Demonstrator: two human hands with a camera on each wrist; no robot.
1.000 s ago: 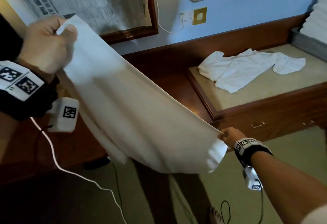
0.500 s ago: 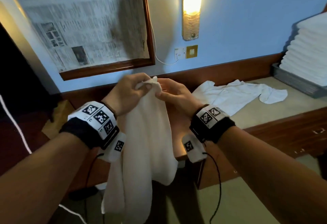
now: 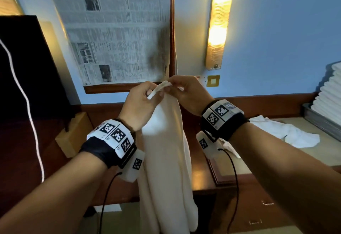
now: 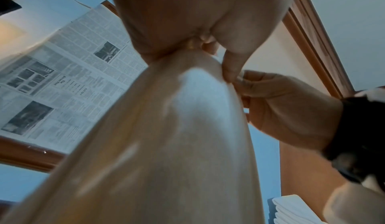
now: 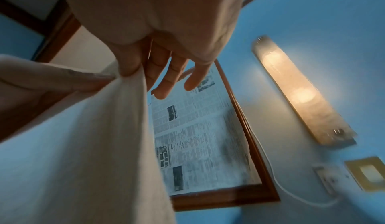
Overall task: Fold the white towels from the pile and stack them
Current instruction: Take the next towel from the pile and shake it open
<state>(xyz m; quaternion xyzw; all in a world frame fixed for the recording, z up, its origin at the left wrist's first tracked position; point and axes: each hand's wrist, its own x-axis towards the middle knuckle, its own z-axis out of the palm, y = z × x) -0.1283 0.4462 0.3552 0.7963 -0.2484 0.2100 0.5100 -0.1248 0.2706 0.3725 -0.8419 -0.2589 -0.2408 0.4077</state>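
Item: white towel [image 3: 166,160], held up in front of me at chest height, doubled over and hanging straight down past the near edge of the table [image 3: 228,171]. Top corners are brought together between my two hands.

My left hand [image 3: 140,108]: fingers curled, thumb and forefinger pinching the towel's top edge. My right hand [image 3: 188,93]: thumb and forefinger pinching the same corners just beside the left; the other fingers [image 5: 177,73] are spread loose and straight behind the cloth.

Container: grey tray [image 3: 321,121] at the far right of the table, holding a tall stack of folded white towels [image 3: 330,91].

Loose on the table: a crumpled pile of white towels [image 3: 287,132], near the tray, right of my right wrist.

Edges and room: the hanging towel's lower end drops out of view below the table edge; open floor lies under it. Wall lamp [image 3: 217,21] and framed newspaper [image 3: 118,30] stand on the far wall.
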